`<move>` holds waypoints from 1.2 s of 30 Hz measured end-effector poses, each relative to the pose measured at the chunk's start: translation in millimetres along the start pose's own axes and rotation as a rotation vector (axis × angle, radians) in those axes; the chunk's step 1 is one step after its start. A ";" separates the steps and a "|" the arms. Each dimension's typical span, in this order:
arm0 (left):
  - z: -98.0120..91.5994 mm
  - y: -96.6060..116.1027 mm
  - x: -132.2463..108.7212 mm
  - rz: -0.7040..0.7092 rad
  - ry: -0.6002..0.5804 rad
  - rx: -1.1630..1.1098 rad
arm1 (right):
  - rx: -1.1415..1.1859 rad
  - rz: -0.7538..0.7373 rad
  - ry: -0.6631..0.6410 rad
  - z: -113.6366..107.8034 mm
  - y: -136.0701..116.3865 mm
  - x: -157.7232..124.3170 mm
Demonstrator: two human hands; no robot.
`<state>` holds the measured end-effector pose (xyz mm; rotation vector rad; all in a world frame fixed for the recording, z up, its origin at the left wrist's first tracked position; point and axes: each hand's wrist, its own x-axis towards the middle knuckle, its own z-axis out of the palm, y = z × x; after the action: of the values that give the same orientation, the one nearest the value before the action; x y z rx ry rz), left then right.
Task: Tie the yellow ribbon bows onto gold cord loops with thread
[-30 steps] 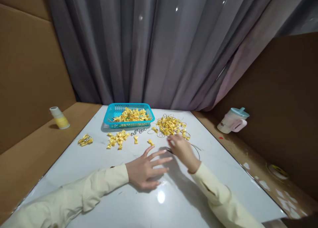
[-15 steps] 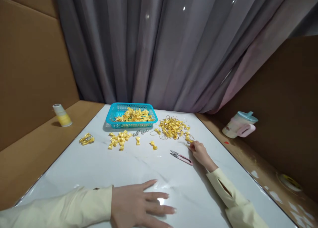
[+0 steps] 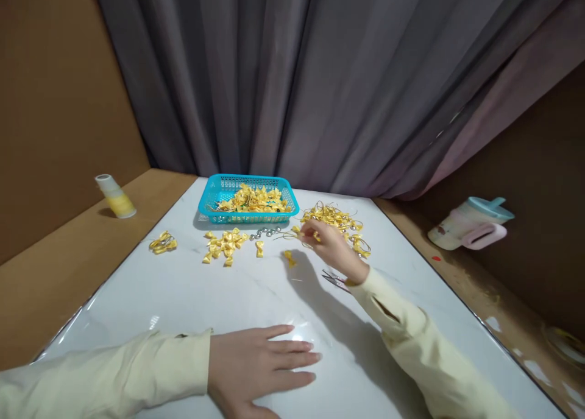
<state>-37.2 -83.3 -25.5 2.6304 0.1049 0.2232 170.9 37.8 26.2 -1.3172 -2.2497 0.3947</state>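
My left hand (image 3: 260, 370) lies flat on the white table (image 3: 183, 297) near the front edge, fingers stretched out, holding nothing. My right hand (image 3: 329, 247) reaches to the left edge of a pile of yellow bows on thin loops (image 3: 338, 219); its fingertips pinch together there, and what they hold is too small to make out. A single yellow bow (image 3: 289, 259) lies just left of that hand. Pink-handled snips (image 3: 334, 280) lie partly hidden under my right wrist.
A blue basket (image 3: 206, 201) of yellow bows stands at the back. In front of it lie loose bows (image 3: 225, 246), small silver bells (image 3: 265, 232) and another bow cluster (image 3: 162, 243). A yellow thread spool (image 3: 115, 197) sits on the left ledge, a lidded cup (image 3: 470, 224) on the right.
My right hand has moved left from the pile's right edge to its left edge, now covering part of the snips. My left hand stays flat near the front.
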 end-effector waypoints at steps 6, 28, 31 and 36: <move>-9.3 -19.3 -0.3 -0.173 0.262 0.300 | 0.041 -0.099 -0.002 20.6 -12.6 0.1; -38.8 -59.0 -10.3 -0.636 0.332 -0.114 | 0.202 0.018 -0.262 57.9 -21.1 -47.5; -33.6 -60.2 -9.2 -0.610 0.354 -0.097 | 0.303 0.037 -0.283 54.5 -21.0 -45.1; -46.6 -58.4 -10.8 -0.590 0.234 -0.333 | 0.822 0.135 -0.456 43.3 -20.1 -40.9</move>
<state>-58.1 -11.6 -15.0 2.1239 0.8300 0.3072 149.1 -7.6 -11.3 -0.9757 -1.9347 1.5974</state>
